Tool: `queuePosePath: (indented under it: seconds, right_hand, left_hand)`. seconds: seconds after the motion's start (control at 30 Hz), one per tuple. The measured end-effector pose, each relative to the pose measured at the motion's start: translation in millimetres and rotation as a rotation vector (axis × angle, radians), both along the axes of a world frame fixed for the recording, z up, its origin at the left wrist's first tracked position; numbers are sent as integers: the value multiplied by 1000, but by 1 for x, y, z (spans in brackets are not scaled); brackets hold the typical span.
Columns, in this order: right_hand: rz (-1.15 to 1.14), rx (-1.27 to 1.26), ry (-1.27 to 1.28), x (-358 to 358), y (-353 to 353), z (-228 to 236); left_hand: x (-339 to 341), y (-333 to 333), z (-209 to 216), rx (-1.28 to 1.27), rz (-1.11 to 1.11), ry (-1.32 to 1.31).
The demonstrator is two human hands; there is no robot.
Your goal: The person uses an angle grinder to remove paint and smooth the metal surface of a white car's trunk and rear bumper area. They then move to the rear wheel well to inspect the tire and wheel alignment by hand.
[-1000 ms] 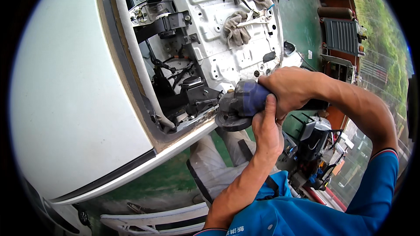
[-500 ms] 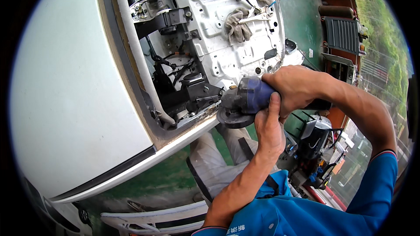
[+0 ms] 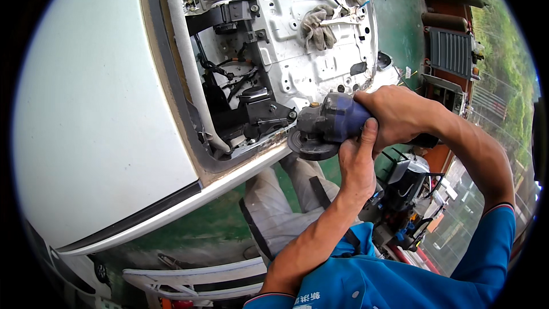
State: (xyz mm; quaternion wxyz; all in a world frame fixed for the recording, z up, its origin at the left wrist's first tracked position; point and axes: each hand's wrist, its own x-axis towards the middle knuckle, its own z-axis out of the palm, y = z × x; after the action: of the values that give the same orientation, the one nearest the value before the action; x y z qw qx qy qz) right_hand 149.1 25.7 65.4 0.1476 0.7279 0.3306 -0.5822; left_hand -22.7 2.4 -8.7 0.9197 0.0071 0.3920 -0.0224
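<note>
An angle grinder (image 3: 337, 117) with a dark blue body and a grey gear head is held in both hands. My right hand (image 3: 394, 115) wraps round the rear of its body from above. From below, my left hand (image 3: 360, 160) grips it with the thumb laid along the body. The grinder's disc and guard (image 3: 311, 145) hang beside the corner of a white car's door opening, next to a scuffed sill edge (image 3: 269, 142). Whether the disc touches the metal cannot be made out.
The car's white roof (image 3: 103, 109) fills the left. Black brackets and wiring (image 3: 234, 74) lie inside the opening. On the bare white floor pan (image 3: 286, 28) are grey work gloves (image 3: 317, 27) and locking pliers (image 3: 343, 20). A white panel (image 3: 194, 279) lies below.
The grinder and both hands have shifted slightly right and up in view. The car has also shifted right, and more of the scuffed sill edge shows beside the disc.
</note>
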Motion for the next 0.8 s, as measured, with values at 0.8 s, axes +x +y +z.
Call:
queuePosePath:
  seconds: [0.8]
  right_hand:
    - [-20, 35, -2, -5, -10, 2]
  left_hand:
    - [-3, -2, 1, 76, -7, -12]
